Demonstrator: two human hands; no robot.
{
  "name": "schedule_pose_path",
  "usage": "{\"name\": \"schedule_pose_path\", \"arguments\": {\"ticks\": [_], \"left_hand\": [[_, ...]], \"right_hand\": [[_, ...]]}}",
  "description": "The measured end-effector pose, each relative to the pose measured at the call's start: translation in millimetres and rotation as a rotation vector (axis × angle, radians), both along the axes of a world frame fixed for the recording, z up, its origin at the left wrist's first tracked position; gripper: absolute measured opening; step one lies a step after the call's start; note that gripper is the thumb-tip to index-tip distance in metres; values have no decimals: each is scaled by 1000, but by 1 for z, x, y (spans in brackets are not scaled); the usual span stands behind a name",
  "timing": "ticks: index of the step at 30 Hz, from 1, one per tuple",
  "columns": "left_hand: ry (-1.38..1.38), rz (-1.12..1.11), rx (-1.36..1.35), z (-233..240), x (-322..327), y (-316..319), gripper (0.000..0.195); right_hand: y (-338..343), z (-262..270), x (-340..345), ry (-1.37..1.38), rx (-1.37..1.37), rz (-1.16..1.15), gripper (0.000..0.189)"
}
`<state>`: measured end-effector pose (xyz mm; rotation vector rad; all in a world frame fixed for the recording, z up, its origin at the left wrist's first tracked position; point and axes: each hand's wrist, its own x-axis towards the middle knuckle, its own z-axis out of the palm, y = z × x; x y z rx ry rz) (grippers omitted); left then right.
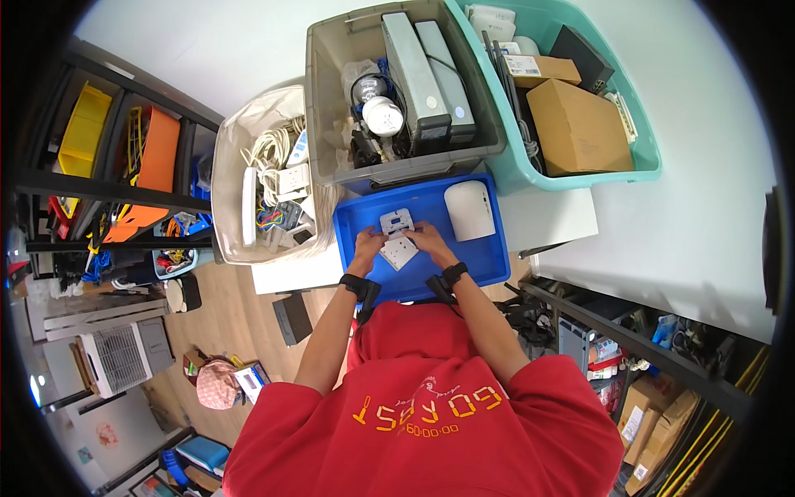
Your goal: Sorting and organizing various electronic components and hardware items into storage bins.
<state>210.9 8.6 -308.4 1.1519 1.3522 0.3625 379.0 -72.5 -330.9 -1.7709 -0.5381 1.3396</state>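
Observation:
Over a blue plastic tray (428,273), both of my hands are at a white slotted mounting bracket (395,218). My left hand (369,246) pinches its left side. My right hand (430,241) has its thumb and fingers on the right side. Just below the bracket, a white flat plate (398,253) with small dark holes sits at a slant, one corner towards me. Whether bracket and plate are joined, I cannot tell. A white rounded plastic device (469,211) with dark ports along one edge lies at the right end of the tray.
Behind the tray stands a grey bin (404,166) with metal-cased units and cables. A teal bin (577,180) with cardboard boxes is to its right. To the left is a cream bin (231,161) of white cables and power strips. Black metal shelving (112,189) stands farther left.

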Motion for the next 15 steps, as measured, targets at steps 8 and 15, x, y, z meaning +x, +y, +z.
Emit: {"name": "schedule_pose_path", "arguments": {"ticks": [8,15], "left_hand": [[-122,133,-200,15,4,-1,42],[-135,-39,65,60,-3,-5,40]], "right_hand": [[-17,8,17,-263,137,70,32],[-32,42,27,-91,355,34,21]]}}
